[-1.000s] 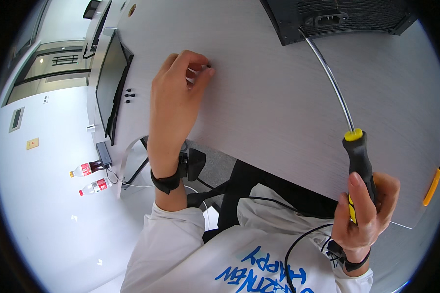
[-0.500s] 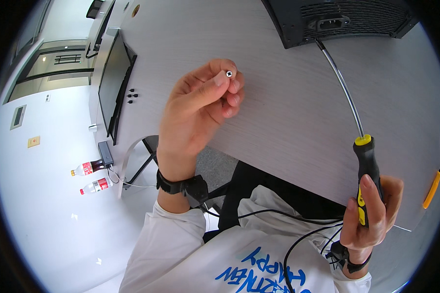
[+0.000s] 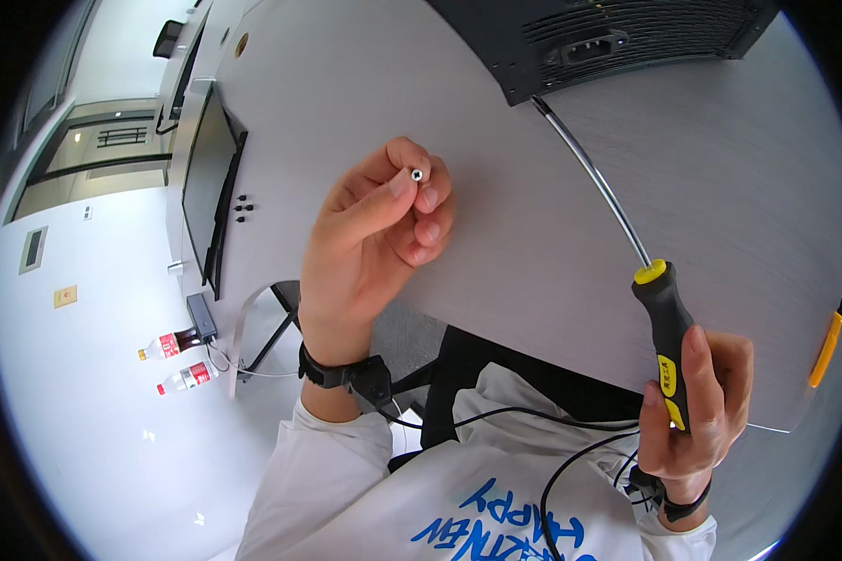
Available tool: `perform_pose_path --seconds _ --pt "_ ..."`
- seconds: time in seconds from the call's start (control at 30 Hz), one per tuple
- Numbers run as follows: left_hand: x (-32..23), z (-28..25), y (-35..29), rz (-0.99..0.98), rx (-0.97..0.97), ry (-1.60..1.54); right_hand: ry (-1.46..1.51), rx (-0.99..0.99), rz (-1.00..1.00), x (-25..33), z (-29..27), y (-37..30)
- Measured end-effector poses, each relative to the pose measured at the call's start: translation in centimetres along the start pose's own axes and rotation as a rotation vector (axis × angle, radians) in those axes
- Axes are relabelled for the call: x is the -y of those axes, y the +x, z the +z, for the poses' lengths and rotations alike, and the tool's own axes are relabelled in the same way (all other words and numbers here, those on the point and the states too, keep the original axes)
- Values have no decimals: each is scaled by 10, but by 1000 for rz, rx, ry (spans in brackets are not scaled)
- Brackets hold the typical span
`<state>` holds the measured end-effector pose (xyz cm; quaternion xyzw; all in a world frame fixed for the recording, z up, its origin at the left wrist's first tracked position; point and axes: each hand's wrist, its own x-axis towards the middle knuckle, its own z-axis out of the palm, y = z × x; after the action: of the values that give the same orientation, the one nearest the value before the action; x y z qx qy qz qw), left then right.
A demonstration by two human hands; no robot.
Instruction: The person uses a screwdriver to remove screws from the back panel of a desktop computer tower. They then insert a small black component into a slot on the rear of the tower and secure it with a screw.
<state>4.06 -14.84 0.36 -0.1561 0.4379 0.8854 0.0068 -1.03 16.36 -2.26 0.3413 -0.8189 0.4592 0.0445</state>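
Between thumb and forefinger, my left hand pinches a small screw, its silvery cross-slotted head turned up toward me. My right hand is wrapped round the black-and-yellow handle of a long screwdriver. The shaft slants up and left, and its dark tip is near the lower left corner of a black metal device with vent slots and a power socket. Whether the tip touches the device I cannot tell. The left hand is above the table, apart from the screwdriver.
Several small black pieces lie on the grey table near a dark flat panel at the left. An orange-handled tool lies at the right edge. Two bottles and a black adapter are at the far left. Black cables cross my lap.
The screwdriver has swung left, its tip shifting toward the device's lower left corner. My left hand with the screw is slightly lower and further left in view. The device also appears further left.
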Motion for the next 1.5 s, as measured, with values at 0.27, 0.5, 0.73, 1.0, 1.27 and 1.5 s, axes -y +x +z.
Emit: perform_pose_path --seconds 0.27,0.5,0.73,1.0,1.27,1.5 --pt "19 -10 17 46 155 -69 -1 -7 6 -2 0 2" --pt "20 -12 20 62 184 -94 4 18 -1 -2 2 5" --pt "23 -15 21 76 197 -72 -8 39 0 -1 1 6" --pt "22 2 20 106 157 91 -81 74 -29 1 0 7" --pt "33 39 33 309 147 486 -97 11 -33 0 7 7" --pt "33 52 36 297 146 531 -100 102 -36 2 2 9"
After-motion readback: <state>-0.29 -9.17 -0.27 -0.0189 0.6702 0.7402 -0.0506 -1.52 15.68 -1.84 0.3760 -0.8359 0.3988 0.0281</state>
